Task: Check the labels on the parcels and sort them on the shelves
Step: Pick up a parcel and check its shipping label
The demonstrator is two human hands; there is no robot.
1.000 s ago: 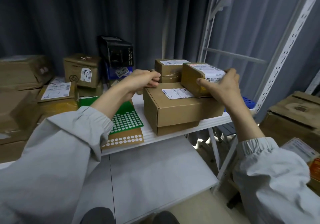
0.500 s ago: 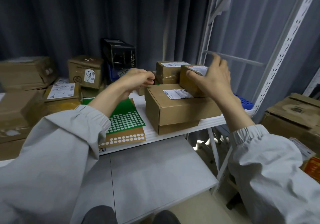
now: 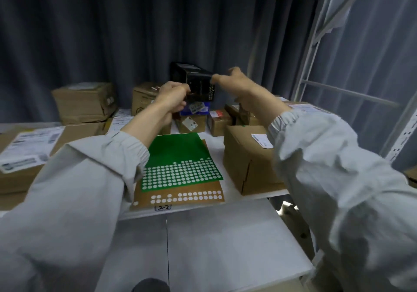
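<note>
A black box [image 3: 198, 84] stands at the back of the white shelf [image 3: 214, 143], on top of a blue box [image 3: 198, 109]. My left hand [image 3: 173, 99] is curled against the black box's lower left edge and grips it. Fingers of my right hand [image 3: 234, 84] pinch the box's upper right corner. Brown parcels with white labels lie around: two small ones [image 3: 191, 123] [image 3: 218, 122] under my hands and a large one [image 3: 243, 156] at the right under my right sleeve.
A green dot-sticker sheet [image 3: 178, 156] lies on a brown one [image 3: 180, 198] at the shelf front, above a tag reading 2-2 [image 3: 164, 207]. More parcels [image 3: 83, 102] [image 3: 29, 147] crowd the left. A white shelf upright [image 3: 309, 43] rises at right. A white surface [image 3: 214, 235] lies below.
My right hand let go of the small labelled parcel at the right and moved left to the black box. My left hand rose to the same box. The view shifted left and closer.
</note>
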